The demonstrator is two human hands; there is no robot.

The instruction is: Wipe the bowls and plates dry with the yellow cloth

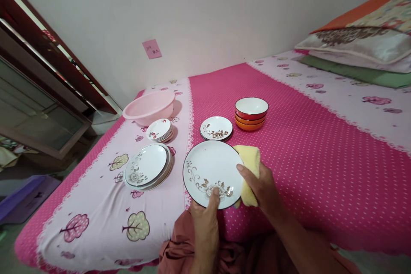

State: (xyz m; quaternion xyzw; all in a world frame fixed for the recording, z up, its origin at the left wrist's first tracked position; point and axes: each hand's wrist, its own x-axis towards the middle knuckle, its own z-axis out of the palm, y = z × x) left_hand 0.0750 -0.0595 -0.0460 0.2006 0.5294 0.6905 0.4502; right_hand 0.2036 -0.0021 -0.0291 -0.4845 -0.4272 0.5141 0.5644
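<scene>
A white plate [213,167] with a dark rim and brown floral print is held tilted above the bed. My left hand [207,216] grips its lower edge, thumb on the face and fingers hidden beneath. My right hand [261,184] is closed on a folded yellow cloth [250,158] against the plate's right edge, with the thumb at the rim. Just beyond lie smaller floral plates [216,126], stacked. To the left are a stack of larger plates [147,165] and a stack of small dishes [159,129].
A pink basin [149,107] stands by the wall at the left. Red and orange bowls [251,113] are stacked right of the small plates. Folded bedding and pillows [359,47] lie far right. A purple box [30,197] is on the floor, left of the bed [308,167].
</scene>
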